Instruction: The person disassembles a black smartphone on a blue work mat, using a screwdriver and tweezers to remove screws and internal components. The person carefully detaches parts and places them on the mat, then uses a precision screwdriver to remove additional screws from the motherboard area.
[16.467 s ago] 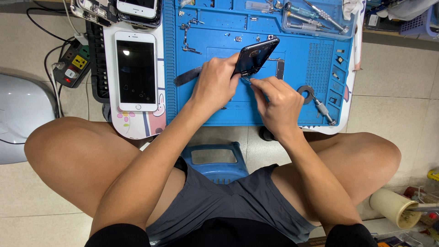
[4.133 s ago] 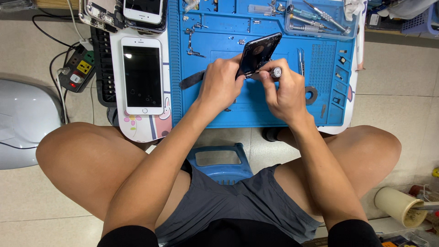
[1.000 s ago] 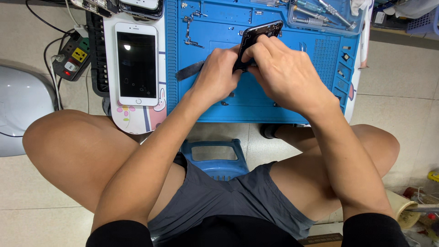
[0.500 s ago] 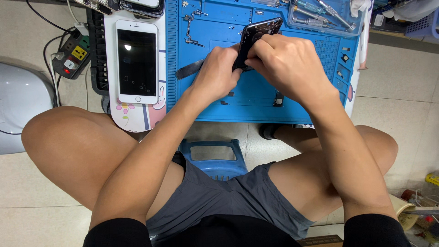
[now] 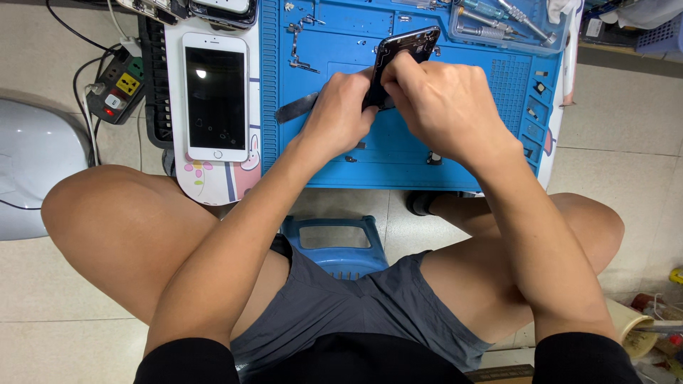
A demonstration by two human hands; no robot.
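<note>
Near the top centre of the frame, both hands meet over a blue repair mat (image 5: 398,167) and share one black phone body (image 5: 402,60), tilted on edge so that its upper end stands clear of the mat, probably to expose one side for fine work. The left hand (image 5: 341,117) comes in from the lower left with the wrist straight, its fingers curled around the phone's lower edge and bracing it from the left. The right hand (image 5: 445,107) arches over from the right, knuckles up, with thumb and fingertips pressed together at the phone's middle; whether they pinch a small tool there cannot be told, as the hand hides its own tips.

Left of the mat, a white smartphone (image 5: 215,96) lies screen up on a patterned pad. A flat metal pry blade (image 5: 295,110) rests on the mat just beside the left wrist, within easy reach. Screwdrivers sit in a clear tray (image 5: 509,28) at the upper right, and a power strip (image 5: 115,92) at the upper left.
</note>
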